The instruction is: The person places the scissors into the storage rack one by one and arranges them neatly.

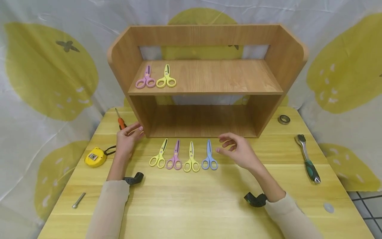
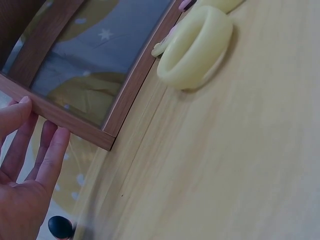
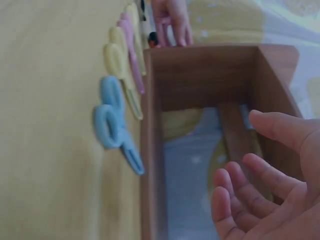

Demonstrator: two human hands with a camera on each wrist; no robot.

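Observation:
A wooden two-level shelf [image 1: 206, 78] stands at the back of a yellow table [image 1: 203, 196]. A pink pair of scissors [image 1: 146, 78] and a yellow pair [image 1: 166, 78] lie on its upper board. In front of the shelf lie yellow scissors [image 1: 159, 155], pink scissors [image 1: 174, 156], yellow scissors [image 1: 191, 158] and blue scissors [image 1: 209, 156]. My left hand [image 1: 129, 137] is open, its fingertips [image 2: 20, 107] touching the shelf's lower left corner [image 2: 107, 137]. My right hand [image 1: 238, 149] hovers open just right of the blue scissors [image 3: 114, 122], holding nothing.
A yellow tape measure [image 1: 95, 157] and an orange screwdriver [image 1: 120, 120] lie at the left, a metal bolt [image 1: 78, 200] near the front left. A ratchet wrench [image 1: 307, 162] and a metal ring [image 1: 284, 119] lie at the right.

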